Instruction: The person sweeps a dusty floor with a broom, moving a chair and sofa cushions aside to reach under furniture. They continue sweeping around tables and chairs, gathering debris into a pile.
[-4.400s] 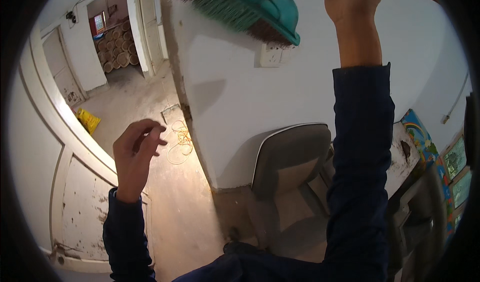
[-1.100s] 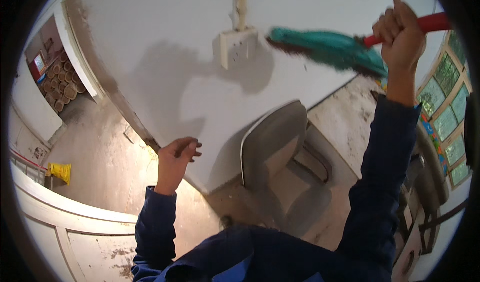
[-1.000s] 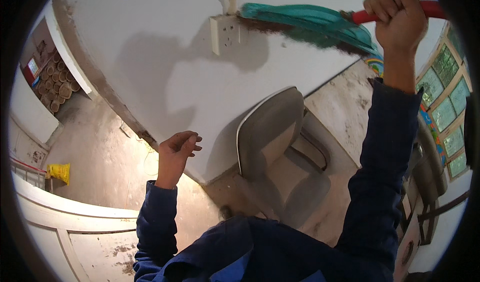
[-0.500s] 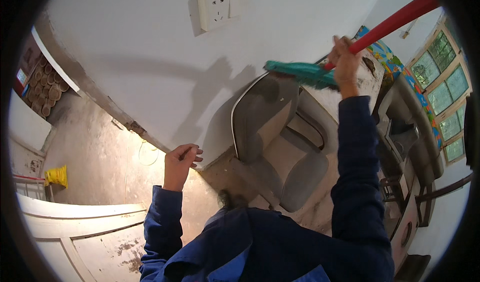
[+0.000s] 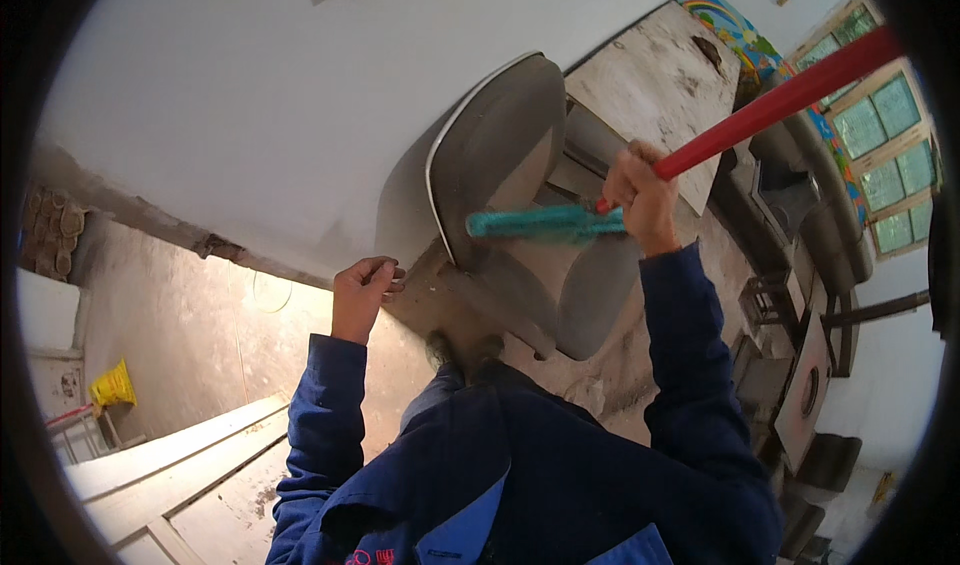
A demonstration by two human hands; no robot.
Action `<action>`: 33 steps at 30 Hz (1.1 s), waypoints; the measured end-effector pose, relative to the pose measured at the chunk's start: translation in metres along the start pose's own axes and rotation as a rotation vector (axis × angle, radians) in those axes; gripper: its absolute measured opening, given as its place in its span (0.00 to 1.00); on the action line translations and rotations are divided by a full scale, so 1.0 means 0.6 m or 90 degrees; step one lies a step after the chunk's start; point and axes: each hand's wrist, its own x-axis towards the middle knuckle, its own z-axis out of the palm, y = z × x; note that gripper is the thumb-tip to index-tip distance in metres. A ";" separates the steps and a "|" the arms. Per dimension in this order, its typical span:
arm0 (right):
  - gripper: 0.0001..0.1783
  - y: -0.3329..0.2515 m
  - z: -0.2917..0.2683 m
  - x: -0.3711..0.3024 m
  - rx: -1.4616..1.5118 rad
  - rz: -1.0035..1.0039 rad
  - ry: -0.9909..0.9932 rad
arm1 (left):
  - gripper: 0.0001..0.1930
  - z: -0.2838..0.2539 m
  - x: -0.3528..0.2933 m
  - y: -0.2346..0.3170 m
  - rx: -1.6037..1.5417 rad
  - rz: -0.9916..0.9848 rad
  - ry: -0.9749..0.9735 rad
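My right hand [image 5: 645, 195] is wrapped round the red handle of a broom [image 5: 770, 110], close to its head. The teal broom head [image 5: 550, 223], slightly blurred, passes in front of a grey-brown upholstered chair [image 5: 520, 155]. That chair stands by the white wall, its curved back edged with a pale trim. My left hand [image 5: 365, 290] hovers at the lower part of the wall, left of the chair, fingers loosely bent and apart; nothing shows in it.
A stained pale tabletop [image 5: 650, 85] lies behind the chair. Dark sofa-like seats [image 5: 820, 165] and a wooden cabinet-like piece [image 5: 805, 405] are on the right, below windows [image 5: 880, 125]. At left are a white door [image 5: 200, 475], a yellow object [image 5: 113, 385] and the doorway floor [image 5: 170, 315].
The broom head has come down and left from the wall above the chair back to the front of the chair. My view has shifted downward; my left hand stays beside the wall.
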 end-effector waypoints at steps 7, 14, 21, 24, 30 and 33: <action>0.16 0.055 -0.137 -0.080 -0.140 -0.052 0.177 | 0.15 0.054 0.017 -0.020 0.059 -0.047 -0.037; 0.17 0.077 -0.207 -0.122 -0.103 -0.107 0.394 | 0.12 0.118 -0.001 -0.043 0.017 -0.039 -0.055; 0.19 0.186 -0.242 -0.224 -0.072 0.037 0.334 | 0.14 0.127 0.014 -0.039 0.059 -0.027 0.047; 0.20 0.190 -0.241 -0.236 -0.042 0.090 0.263 | 0.21 0.109 0.056 -0.041 0.131 0.008 0.097; 0.22 0.142 -0.254 -0.253 0.016 0.115 0.296 | 0.35 0.096 0.202 -0.022 0.241 0.175 0.205; 0.19 0.119 -0.276 -0.289 -0.017 0.123 0.322 | 0.36 0.131 0.252 0.008 0.085 0.161 0.128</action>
